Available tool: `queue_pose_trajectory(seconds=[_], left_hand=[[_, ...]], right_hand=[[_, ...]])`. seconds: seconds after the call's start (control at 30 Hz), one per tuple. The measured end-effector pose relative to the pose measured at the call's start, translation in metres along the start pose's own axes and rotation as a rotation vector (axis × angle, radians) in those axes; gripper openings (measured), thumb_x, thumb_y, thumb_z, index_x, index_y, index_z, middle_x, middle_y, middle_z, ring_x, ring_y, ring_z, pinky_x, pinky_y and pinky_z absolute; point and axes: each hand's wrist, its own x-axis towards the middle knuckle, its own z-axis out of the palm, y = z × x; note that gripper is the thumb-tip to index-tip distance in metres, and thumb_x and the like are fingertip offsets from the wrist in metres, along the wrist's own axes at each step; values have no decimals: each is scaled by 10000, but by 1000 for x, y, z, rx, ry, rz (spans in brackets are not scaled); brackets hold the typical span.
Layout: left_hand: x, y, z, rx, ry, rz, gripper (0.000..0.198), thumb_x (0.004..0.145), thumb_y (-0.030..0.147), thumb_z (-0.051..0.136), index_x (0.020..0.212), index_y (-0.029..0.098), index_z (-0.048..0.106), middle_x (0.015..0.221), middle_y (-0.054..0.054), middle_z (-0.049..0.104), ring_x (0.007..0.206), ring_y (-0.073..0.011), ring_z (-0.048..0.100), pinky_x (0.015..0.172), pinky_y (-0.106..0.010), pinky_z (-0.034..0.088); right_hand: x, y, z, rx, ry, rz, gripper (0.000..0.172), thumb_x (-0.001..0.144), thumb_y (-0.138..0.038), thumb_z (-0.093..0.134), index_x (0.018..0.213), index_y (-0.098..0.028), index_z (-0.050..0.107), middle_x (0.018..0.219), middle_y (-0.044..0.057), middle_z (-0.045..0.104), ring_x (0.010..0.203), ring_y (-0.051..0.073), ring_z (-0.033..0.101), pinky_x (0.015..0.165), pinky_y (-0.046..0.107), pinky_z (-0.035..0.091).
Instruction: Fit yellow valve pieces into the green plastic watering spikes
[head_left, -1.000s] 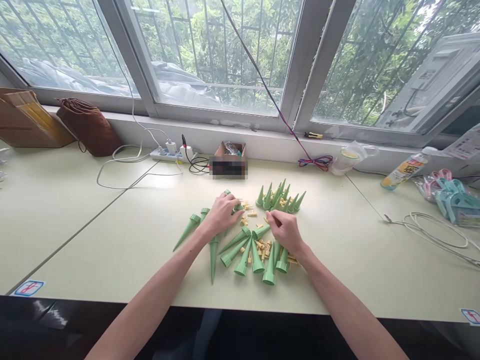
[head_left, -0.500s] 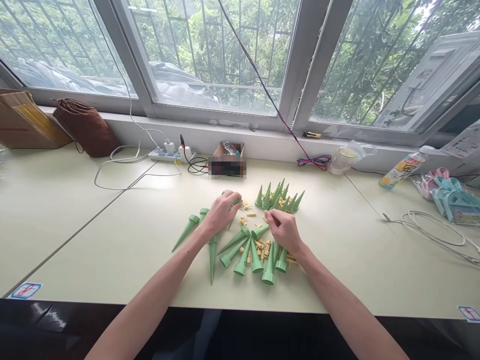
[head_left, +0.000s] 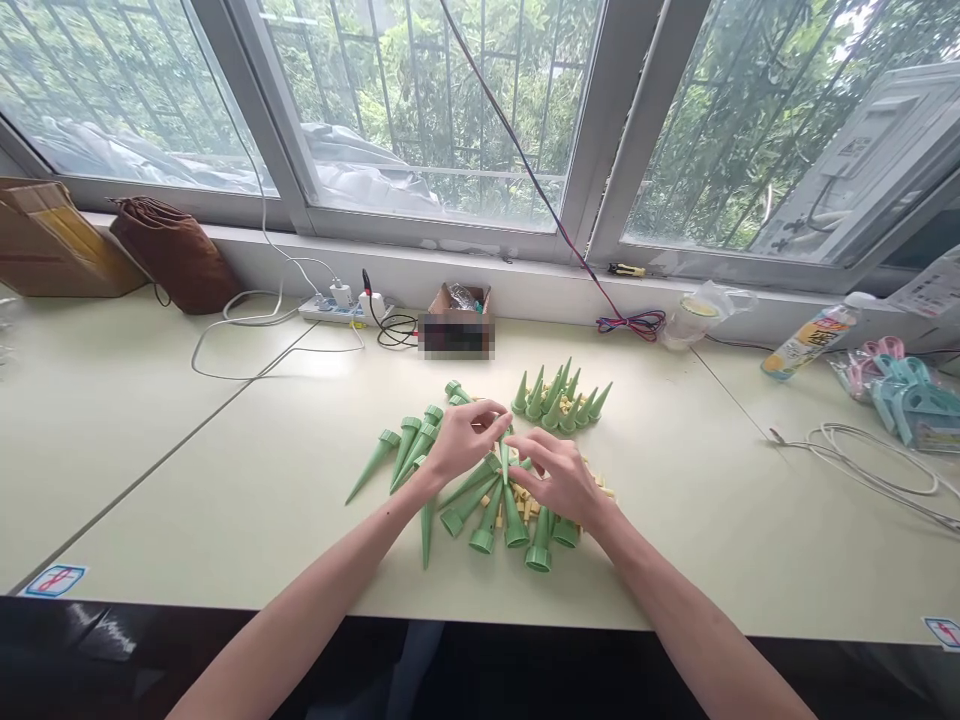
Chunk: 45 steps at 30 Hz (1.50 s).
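My left hand is closed on the top of a green plastic watering spike, held point-down above the table. My right hand has its thumb and fingertips at the side of the same spike; whether a small piece is between them is hidden. Below lie several loose green spikes with open caps facing me, among small yellow plastic pegs. More capped spikes lie to the left of my left hand. Behind my right hand, a group of spikes stands points-up with yellow pegs among them.
Along the window sill side are a power strip, a small open box, bundled wires and a brown pouch. To the right are a bottle, bagged clips and a white cable. The table's front edge is near me.
My left hand has moved right, bringing a green spike to the middle. My right hand has shifted slightly nearer, its fingers opening from a pinch to meet the spike.
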Motion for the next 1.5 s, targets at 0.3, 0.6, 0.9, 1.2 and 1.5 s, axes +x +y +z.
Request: queue_pose_trajectory(seconds=[0.3,0.6,0.9,1.2,1.5], left_hand=[[-3,0,7,50,-57,148,259,915,255,515,1139,202,634,1050,-68,662,792,-150,640,628,-247,547],[-6,-5,13,251,-115,451,163,920,262,586,1055,218,665,1015,-62,678,972,-212,573,924,-402,486],[0,-15,10,276,-3,401,103,905,196,584,975,194,659,997,-77,657,971,-215,581,884,-387,493],[9,-16,1,73,112,143,200,880,302,602,1039,193,656,938,-52,696,693,-144,603,677,-297,525],[8,-10,7,14,149,137,198,862,344,613,966,181,657,834,-47,682,665,-143,596,586,-259,523]], right_hand=[[2,2,-2,10,254,56,143,953,-261,551,973,-190,673,697,16,626,497,79,452,465,210,387],[3,3,-2,25,309,46,144,955,-261,557,958,-204,689,701,22,615,553,99,512,499,218,427],[2,9,-5,62,258,166,166,956,-285,557,1064,-197,647,726,2,613,493,85,452,487,218,423],[4,8,-35,-43,75,302,236,978,-301,482,886,-169,655,756,34,658,563,116,513,582,251,436],[-25,-16,-88,-108,-368,593,222,936,-388,539,960,-204,661,833,21,685,600,132,568,592,263,453]])
